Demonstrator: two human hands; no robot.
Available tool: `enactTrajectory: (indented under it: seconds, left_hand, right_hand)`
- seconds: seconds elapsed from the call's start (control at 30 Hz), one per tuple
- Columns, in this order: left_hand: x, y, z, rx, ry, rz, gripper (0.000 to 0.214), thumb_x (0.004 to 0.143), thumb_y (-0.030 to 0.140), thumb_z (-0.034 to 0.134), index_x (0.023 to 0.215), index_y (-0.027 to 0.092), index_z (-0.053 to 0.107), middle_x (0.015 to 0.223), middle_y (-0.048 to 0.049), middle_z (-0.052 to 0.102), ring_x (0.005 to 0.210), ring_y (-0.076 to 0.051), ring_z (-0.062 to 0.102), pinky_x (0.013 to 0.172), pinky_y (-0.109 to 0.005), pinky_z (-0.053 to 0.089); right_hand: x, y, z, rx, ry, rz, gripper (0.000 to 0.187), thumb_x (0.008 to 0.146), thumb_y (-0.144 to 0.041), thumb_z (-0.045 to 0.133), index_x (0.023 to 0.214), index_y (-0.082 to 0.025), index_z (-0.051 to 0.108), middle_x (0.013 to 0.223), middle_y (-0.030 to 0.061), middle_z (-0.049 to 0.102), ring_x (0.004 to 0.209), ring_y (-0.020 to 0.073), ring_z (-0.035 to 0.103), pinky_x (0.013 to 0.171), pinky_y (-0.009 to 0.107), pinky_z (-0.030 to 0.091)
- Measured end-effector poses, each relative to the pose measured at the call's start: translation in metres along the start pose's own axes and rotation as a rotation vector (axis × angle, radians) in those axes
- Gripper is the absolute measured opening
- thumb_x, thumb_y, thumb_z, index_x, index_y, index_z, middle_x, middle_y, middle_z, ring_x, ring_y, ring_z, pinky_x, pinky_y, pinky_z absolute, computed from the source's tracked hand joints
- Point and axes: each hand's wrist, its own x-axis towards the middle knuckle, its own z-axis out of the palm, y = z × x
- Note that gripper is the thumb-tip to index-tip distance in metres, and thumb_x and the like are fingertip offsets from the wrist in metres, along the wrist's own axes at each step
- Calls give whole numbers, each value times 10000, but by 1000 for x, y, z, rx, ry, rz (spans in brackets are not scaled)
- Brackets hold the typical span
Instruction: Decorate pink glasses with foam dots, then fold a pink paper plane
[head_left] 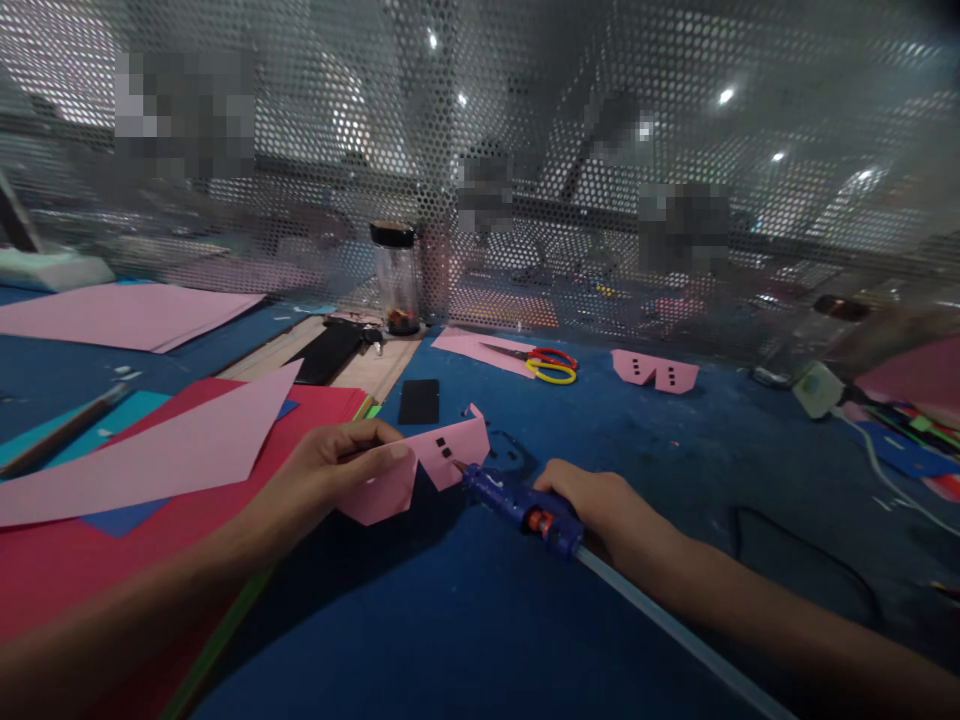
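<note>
Behind the blue tabletop (pixel 465 640) stood a perforated metal screen (pixel 547 150), with blurred shapes beyond it that were hard to make out, some masked by pixelated patches. In the middle of the view was a notched pink paper cutout (pixel 469 443), clamped between the thumb and fingers of the left hand (pixel 349 465) at its nine o'clock; they hid part of its left half. Two small black squares showed on the other half, beside the tip of a blue glue gun (pixel 499 497); whether tip and paper touched, I could not tell. At the cutout's four o'clock, the right hand (pixel 600 500) was closed on the glue gun, most of its fingers concealed behind the body. A translucent glue stick (pixel 660 613) ran from the gun's rear, cut off by the bottom edge.

Around the cutout, a black rectangle (pixel 418 402) lay at eleven o'clock, and farther that way stood a black-lidded jar (pixel 397 275) with contents too small to identify. Red-and-yellow-handled scissors (pixel 551 372) lay at two o'clock, partly over a pink strip (pixel 461 343). Between two and three, a second pink cutout (pixel 682 382) rested well apart. Red sheets (pixel 60 590) at eight o'clock were partly covered by the left forearm and cropped at the frame's edge
</note>
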Motion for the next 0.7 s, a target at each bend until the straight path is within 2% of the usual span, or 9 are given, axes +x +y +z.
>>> enactTrajectory:
  seconds: [0.2,0.53,0.7]
  left_hand:
    - [-3,3,4,-7,14,17,284,878,434,668,771,172,647,654,-11,715,553,-114,582,508,-216,379]
    - [-2,2,3,7,24,24,292,874,441,676,784,165,645,667,-21,706,570,-129,595,510,-225,401]
    - [-1,1,2,38,43,24,309,859,467,689,765,175,653,644,-13,686,546,-115,555,490,-207,363]
  right_hand:
    - [2,-5,-5,-20,-28,29,223,811,-136,576,1006,-235,532,935,-10,672,742,149,615,643,250,368]
    - [1,-5,-5,-36,-41,31,243,798,-129,581,1012,-230,526,941,-6,665,748,151,611,638,251,354]
    - [2,-5,-5,-56,-51,29,231,808,-131,576,1011,-231,529,934,-7,662,756,156,614,640,250,354]
